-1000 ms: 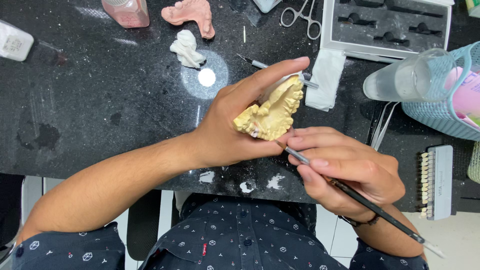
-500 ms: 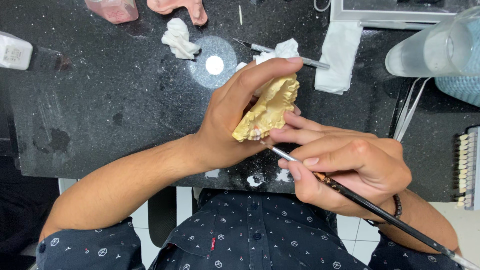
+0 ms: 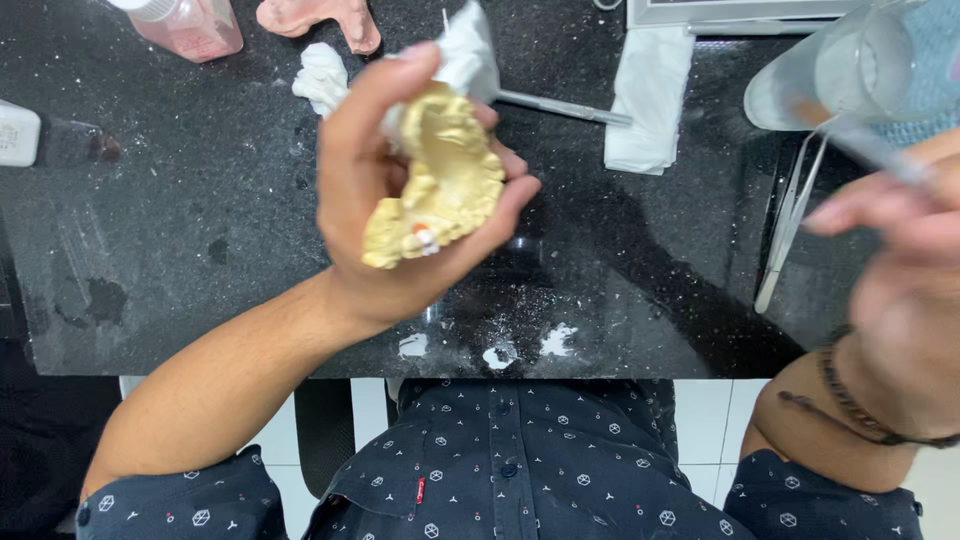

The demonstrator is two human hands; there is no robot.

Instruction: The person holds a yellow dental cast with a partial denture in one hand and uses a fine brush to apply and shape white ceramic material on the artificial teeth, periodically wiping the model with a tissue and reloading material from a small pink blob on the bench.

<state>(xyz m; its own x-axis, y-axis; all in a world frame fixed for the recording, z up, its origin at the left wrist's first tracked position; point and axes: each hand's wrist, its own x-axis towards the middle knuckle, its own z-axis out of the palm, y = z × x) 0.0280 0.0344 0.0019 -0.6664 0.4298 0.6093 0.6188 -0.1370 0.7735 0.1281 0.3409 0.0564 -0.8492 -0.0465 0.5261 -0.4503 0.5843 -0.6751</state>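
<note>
hands first, from the head view: left hand (image 3: 400, 200) cups a yellow dental cast (image 3: 440, 185) at upper centre of the frame, raised above the black surface (image 3: 180, 200), fingers curled round it, a small white tooth piece showing at its lower edge. right hand (image 3: 900, 290) sits blurred at the right edge, pinching a thin brush (image 3: 860, 140) near a clear cup (image 3: 830, 70). i judge the brush is being reloaded between touches on the cast; next it needs a steady return to the tooth. half a second ago the brush tip was at the cast, both hands close together; now they are well apart.
</note>
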